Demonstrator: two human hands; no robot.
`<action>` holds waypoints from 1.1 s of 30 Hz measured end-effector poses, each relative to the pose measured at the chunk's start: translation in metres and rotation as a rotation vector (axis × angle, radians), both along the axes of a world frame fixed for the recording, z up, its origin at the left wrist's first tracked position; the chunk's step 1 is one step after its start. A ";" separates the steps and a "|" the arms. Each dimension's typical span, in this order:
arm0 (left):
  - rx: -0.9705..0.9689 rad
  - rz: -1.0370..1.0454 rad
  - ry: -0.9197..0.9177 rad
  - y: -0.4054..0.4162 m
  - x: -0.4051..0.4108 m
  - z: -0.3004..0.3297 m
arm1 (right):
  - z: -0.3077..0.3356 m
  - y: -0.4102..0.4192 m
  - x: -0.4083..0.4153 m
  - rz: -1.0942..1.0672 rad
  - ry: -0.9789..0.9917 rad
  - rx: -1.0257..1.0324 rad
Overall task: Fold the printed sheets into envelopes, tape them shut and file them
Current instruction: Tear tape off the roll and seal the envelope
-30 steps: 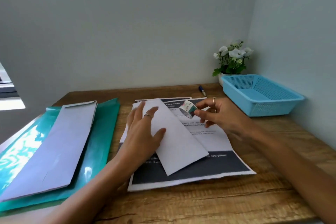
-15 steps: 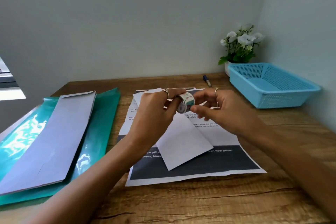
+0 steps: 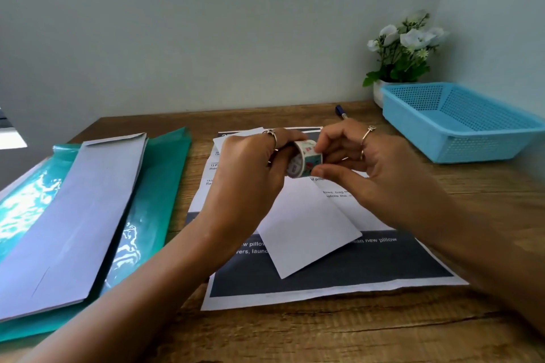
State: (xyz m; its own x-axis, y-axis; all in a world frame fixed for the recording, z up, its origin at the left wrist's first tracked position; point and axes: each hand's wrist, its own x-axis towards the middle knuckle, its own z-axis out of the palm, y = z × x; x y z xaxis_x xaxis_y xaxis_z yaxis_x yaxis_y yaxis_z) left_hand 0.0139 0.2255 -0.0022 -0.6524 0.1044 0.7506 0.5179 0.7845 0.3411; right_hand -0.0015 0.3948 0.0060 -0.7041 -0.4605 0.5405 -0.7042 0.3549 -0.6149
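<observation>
done: folded white envelope [image 3: 306, 233] lies untaped on printed sheet [image 3: 333, 268], just below both hands | now: left hand [image 3: 250, 174] and right hand [image 3: 368, 168] both pinch tape roll [image 3: 303, 162] between them, likely finding its end | left: taping, filing; green folder [image 3: 153, 200] left of left hand; blue basket [image 3: 460, 121] beyond right hand

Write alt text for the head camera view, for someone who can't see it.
Two hands, left hand and right hand, hold a patterned tape roll above a folded white sheet lying on a printed sheet on a wooden desk. White envelopes on a green folder lie left; a blue basket sits right.
</observation>
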 end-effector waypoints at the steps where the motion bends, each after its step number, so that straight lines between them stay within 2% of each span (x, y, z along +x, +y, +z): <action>1: -0.007 0.000 0.003 0.000 0.001 0.000 | 0.000 0.000 0.000 0.005 -0.004 -0.007; 17: -0.018 0.025 0.034 0.001 0.001 0.000 | -0.004 0.004 -0.003 0.063 -0.051 -0.085; 23: 0.055 0.031 -0.011 0.001 0.002 0.001 | -0.006 0.002 -0.005 -0.101 0.343 0.002; 33: -0.004 0.048 0.018 0.004 0.008 0.002 | -0.005 0.001 -0.002 -0.118 0.370 0.026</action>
